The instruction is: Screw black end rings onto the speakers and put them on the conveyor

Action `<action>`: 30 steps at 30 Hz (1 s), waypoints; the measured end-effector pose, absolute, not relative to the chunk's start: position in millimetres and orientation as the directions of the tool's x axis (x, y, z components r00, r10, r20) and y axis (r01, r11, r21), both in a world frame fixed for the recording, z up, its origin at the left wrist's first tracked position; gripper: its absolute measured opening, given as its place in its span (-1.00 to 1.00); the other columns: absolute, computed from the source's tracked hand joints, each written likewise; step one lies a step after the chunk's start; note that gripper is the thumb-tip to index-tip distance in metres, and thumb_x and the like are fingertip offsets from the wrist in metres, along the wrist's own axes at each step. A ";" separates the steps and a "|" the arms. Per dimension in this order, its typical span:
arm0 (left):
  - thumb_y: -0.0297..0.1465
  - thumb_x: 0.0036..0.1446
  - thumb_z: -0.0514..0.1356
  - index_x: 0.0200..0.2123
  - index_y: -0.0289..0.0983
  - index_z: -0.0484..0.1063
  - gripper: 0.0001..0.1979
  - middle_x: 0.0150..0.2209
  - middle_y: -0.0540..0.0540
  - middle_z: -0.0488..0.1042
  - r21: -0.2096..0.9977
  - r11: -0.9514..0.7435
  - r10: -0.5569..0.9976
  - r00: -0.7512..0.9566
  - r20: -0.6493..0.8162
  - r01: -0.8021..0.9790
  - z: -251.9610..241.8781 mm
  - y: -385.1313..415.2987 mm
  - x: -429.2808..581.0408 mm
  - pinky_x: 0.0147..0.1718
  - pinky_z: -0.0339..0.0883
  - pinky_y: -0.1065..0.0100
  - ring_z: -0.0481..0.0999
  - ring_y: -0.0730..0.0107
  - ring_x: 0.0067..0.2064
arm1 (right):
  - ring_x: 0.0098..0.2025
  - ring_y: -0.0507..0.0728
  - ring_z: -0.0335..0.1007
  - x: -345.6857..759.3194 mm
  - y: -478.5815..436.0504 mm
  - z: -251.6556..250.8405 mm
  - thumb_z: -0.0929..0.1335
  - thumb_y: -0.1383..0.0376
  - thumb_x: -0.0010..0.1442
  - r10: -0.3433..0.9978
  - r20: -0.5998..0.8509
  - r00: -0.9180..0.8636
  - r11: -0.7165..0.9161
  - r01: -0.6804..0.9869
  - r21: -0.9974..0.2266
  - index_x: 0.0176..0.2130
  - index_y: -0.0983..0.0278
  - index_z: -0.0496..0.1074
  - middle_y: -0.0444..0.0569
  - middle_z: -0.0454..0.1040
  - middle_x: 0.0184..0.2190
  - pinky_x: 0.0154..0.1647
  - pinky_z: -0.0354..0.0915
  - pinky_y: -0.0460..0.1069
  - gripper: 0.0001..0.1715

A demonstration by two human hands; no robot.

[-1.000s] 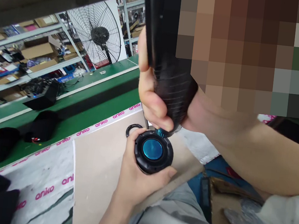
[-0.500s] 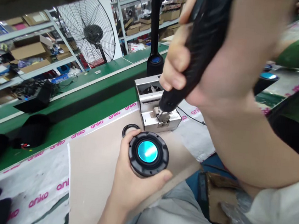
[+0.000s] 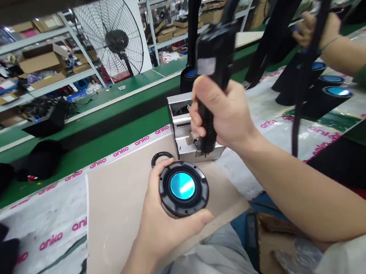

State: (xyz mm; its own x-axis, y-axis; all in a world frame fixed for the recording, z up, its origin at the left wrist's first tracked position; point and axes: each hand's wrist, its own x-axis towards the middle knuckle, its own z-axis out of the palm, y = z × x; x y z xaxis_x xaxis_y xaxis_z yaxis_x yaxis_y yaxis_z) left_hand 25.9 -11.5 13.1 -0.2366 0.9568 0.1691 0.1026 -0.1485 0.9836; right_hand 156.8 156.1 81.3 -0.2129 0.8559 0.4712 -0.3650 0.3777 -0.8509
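Observation:
My left hand (image 3: 161,222) grips a round black speaker (image 3: 183,188) with a shiny blue centre, holding it face up over the beige board (image 3: 116,208). My right hand (image 3: 226,113) is wrapped round a black electric screwdriver (image 3: 213,70), held upright. Its tip rests at the front of a small metal screw feeder box (image 3: 183,130) just behind the speaker. A loose black ring (image 3: 160,157) lies on the board beside my left thumb.
A green conveyor belt (image 3: 106,122) runs behind the board, with black caps (image 3: 41,159) on it. A large fan (image 3: 114,42) and shelves of cartons stand beyond. At the right, another person's arm (image 3: 348,54) reaches over several black speakers (image 3: 328,93).
My right hand has carried the screwdriver away from the speaker's rim, back to the metal feeder box, and turned it upright. The left hand keeps the speaker almost still.

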 end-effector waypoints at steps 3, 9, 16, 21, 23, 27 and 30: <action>-0.25 -0.19 0.68 0.18 -0.12 0.44 -0.15 0.21 -0.17 0.58 0.982 -0.171 0.957 -0.224 0.185 0.078 11.1 -10.2 27.4 0.09 0.59 0.21 0.69 0.07 0.12 | -0.65 0.02 0.26 162.7 153.2 92.4 0.50 -0.35 0.11 0.857 0.484 -0.179 0.392 -0.384 -0.836 -0.24 0.20 0.33 -0.23 0.34 -0.62 -0.68 0.20 -0.07 -0.26; -0.26 -0.18 0.66 0.20 -0.12 0.41 -0.13 0.20 -0.17 0.58 0.982 -0.166 0.956 -0.227 0.183 0.092 7.5 -9.8 26.7 0.13 0.56 0.18 0.67 0.05 0.14 | -0.43 0.13 0.49 158.7 156.6 105.6 0.54 -0.38 0.02 0.882 0.346 -0.321 0.231 -0.347 -0.909 -0.17 0.19 0.38 -0.13 0.40 -0.57 -0.47 0.34 -0.03 -0.19; -0.27 -0.19 0.65 0.15 -0.13 0.40 -0.16 0.08 -0.14 0.63 0.990 -0.131 0.967 -0.212 0.138 0.048 17.5 -8.8 29.1 0.02 0.61 0.18 0.72 0.09 0.02 | -0.66 0.00 0.19 145.6 163.5 80.5 0.47 -0.47 0.04 0.875 0.423 -0.236 0.313 -0.391 -0.865 -0.24 0.20 0.30 -0.21 0.26 -0.67 -0.65 0.06 -0.07 -0.14; -0.28 -0.22 0.67 0.17 -0.12 0.41 -0.12 0.18 -0.15 0.58 0.991 -0.126 0.964 -0.230 0.134 0.050 15.7 -9.7 28.1 0.10 0.55 0.19 0.69 0.08 0.10 | -0.80 0.02 0.07 150.0 165.7 72.3 0.42 -0.41 0.17 0.863 0.478 -0.164 0.376 -0.425 -0.824 -0.33 0.21 0.25 -0.22 0.26 -0.72 -0.81 -0.06 -0.03 -0.22; -0.26 -0.20 0.67 0.19 -0.11 0.41 -0.12 0.17 -0.15 0.59 0.991 -0.124 0.966 -0.221 0.132 0.051 13.7 -9.7 27.3 0.10 0.55 0.18 0.69 0.07 0.10 | -0.78 0.02 0.10 157.8 155.6 86.9 0.50 -0.27 0.17 0.862 0.470 -0.188 0.352 -0.445 -0.824 -0.32 0.21 0.30 -0.25 0.29 -0.70 -0.81 0.04 -0.03 -0.33; -0.25 -0.18 0.66 0.19 -0.13 0.40 -0.13 0.13 -0.15 0.61 0.988 -0.128 0.970 -0.199 0.143 0.083 15.1 -6.4 24.8 0.09 0.56 0.14 0.69 0.03 0.09 | -0.71 -0.15 0.03 166.6 120.0 142.3 0.50 -0.18 0.22 0.822 0.530 -0.209 0.364 -0.522 -0.771 -0.51 0.28 0.18 -0.34 0.12 -0.66 -0.66 0.13 -0.13 -0.27; -0.26 -0.14 0.63 0.18 -0.14 0.37 -0.16 0.12 -0.16 0.61 0.985 -0.124 0.970 -0.195 0.145 0.118 18.5 -2.8 23.3 0.09 0.56 0.12 0.68 0.04 0.09 | -0.74 -0.18 0.00 157.3 96.8 175.1 0.18 -0.23 0.43 0.824 0.513 -0.241 0.322 -0.546 -0.774 -0.64 0.29 0.06 -0.29 0.04 -0.68 -0.63 0.11 -0.13 -0.14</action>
